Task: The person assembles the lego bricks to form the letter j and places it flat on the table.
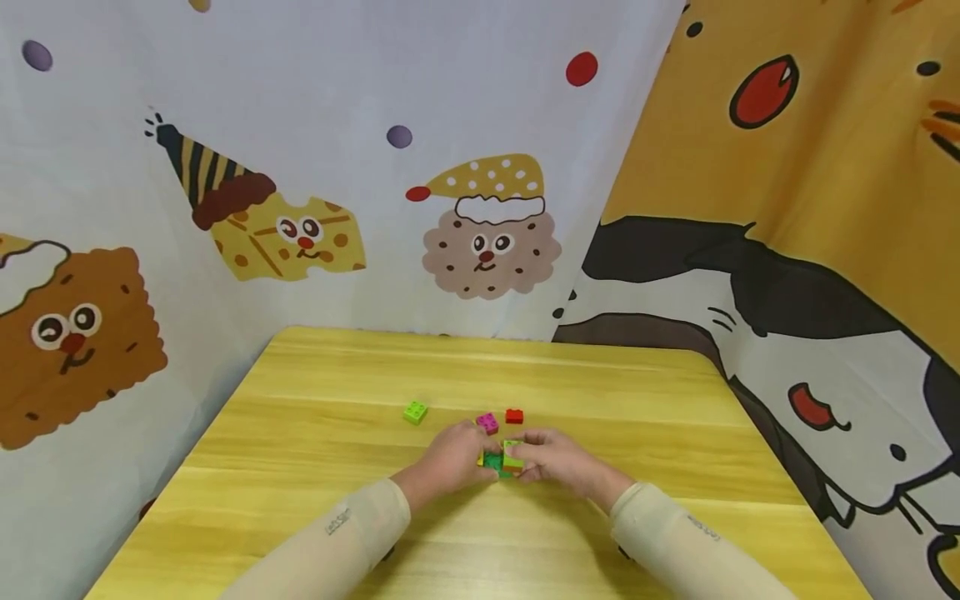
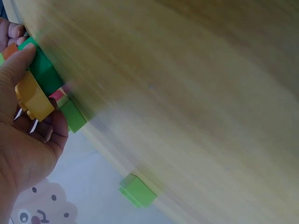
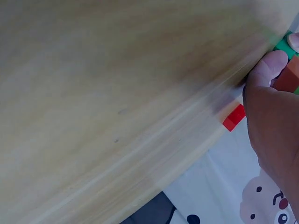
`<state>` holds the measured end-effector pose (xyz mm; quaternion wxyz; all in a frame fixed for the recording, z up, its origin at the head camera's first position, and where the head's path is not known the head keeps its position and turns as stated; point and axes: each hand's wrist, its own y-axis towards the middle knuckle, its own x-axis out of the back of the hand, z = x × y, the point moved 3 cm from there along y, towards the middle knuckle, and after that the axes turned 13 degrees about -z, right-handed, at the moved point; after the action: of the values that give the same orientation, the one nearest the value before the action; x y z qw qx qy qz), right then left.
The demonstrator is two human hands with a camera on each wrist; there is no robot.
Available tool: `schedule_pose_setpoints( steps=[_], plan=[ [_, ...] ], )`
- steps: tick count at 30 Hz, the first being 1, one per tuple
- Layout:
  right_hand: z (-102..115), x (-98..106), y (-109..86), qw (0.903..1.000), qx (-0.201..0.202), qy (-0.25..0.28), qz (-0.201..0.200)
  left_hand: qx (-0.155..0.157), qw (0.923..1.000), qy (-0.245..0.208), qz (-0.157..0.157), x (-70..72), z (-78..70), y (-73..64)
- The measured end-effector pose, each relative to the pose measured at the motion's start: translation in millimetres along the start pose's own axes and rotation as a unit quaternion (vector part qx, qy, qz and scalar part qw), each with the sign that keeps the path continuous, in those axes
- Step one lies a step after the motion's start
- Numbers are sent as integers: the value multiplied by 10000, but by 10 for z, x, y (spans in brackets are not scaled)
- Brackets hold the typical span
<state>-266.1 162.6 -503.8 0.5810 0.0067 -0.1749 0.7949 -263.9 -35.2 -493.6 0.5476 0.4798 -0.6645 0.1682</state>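
My left hand [image 1: 453, 458] holds a dark green building brick [image 2: 46, 72], with the thumb on it. A yellow brick [image 2: 35, 97] sits against the green one, the fingers curled behind it. From the other side, my right hand [image 1: 558, 460] pinches a lime green brick [image 1: 513, 449] stacked with an orange brick [image 3: 287, 78]. This pair is at the right end of the dark green brick; whether they are joined cannot be made out. The fingers partly cover the bricks in all views.
Just beyond the hands, a magenta brick [image 1: 487, 423] and a red brick [image 1: 513, 416] lie on the wooden table [image 1: 315, 467]. Farther left is a separate lime green brick [image 1: 416, 412]. A printed cloth [image 1: 337, 100] hangs behind the table's far edge.
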Motion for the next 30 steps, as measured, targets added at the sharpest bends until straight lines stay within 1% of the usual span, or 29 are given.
schedule_pose_setpoints(
  steps=[3,8,16,19,22,25,27,30],
  plan=[
    [1,-1,-4,10000,-84,-26,29,11,10000,-35,33,-3,-1,-8],
    [3,2,6,9998,-117,-147,-48,64,9999,-76,26,6,-5,-5],
    [-4,12,29,9998,-108,-175,37,-23,9999,86,-51,22,-7,-20],
    [-16,37,37,9997,-49,-237,63,114,9999,34,-72,57,0,-34],
    [-23,96,55,9995,-43,-317,-30,296,9995,-3,-81,98,30,-46],
    [-16,169,76,9991,-43,-392,-168,339,9994,-61,-74,132,82,-75],
    [-12,213,88,9990,-29,-400,-206,449,9985,-302,-60,154,129,-106],
    [-8,269,99,9990,-2,-395,-224,819,9933,-806,-125,200,217,-153]
  ],
)
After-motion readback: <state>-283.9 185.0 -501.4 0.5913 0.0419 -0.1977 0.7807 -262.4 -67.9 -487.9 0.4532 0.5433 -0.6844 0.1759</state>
